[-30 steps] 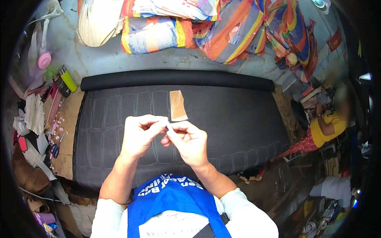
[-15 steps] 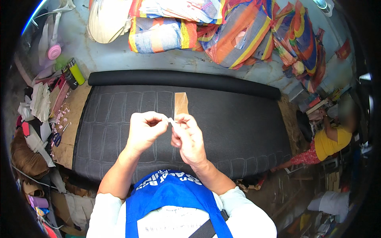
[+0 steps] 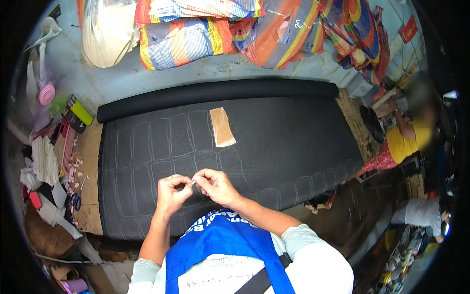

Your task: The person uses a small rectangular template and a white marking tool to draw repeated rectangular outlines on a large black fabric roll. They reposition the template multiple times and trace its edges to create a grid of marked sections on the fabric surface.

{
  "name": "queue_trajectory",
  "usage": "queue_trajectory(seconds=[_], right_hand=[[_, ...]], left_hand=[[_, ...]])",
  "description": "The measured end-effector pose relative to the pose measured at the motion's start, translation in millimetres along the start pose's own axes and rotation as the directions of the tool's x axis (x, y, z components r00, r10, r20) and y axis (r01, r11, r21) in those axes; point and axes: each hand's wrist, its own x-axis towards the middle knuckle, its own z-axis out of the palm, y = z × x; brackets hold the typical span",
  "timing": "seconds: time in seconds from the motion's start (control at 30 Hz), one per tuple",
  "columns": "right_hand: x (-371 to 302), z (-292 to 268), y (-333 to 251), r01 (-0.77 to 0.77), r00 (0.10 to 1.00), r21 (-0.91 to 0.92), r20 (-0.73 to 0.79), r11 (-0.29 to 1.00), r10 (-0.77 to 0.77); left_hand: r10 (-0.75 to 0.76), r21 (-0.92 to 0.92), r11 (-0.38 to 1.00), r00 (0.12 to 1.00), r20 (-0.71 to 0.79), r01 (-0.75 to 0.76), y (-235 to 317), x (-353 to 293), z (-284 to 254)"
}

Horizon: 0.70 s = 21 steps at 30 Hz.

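My left hand [image 3: 173, 192] and my right hand [image 3: 216, 186] are closed in pinches, fingertips almost meeting over the near part of a black sheet [image 3: 274, 142]. Between the fingertips shows a small whitish piece [image 3: 194, 181], too small to name and mostly covered by the fingers. White outlines in rows of rough rectangles mark the sheet's left half and its near right edge. Farther off, a tan cardboard template [image 3: 223, 128] with pale edges lies flat on the sheet, touched by neither hand.
A black roll [image 3: 220, 94] lies along the sheet's far edge. On the left stand a lime-green bottle [image 3: 80, 110] and a dark one; blue-handled scissors [image 3: 76, 201] lie among pink scraps. Striped bags [image 3: 186, 44] hang behind. A person in yellow [image 3: 404, 139] is at the right.
Both hands have drawn back toward my body and away from the cardboard template, which now shows whole. The pinched whitish piece shows less than before. My view has shifted and turned slightly.
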Motion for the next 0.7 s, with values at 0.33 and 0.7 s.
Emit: queue_trajectory(seconds=[0.33,0.7], right_hand=[[10,45,37,-0.152,0.975,-0.037,-0.168,0.988,0.143],[20,80,67,-0.156,0.967,-0.082,-0.218,0.984,0.135]], left_hand=[[-0.094,-0.03,0.995,0.995,0.039,0.095,-51,-23,-49],[-0.174,-0.022,0.984,0.978,0.111,0.178,-91,-28,-102]])
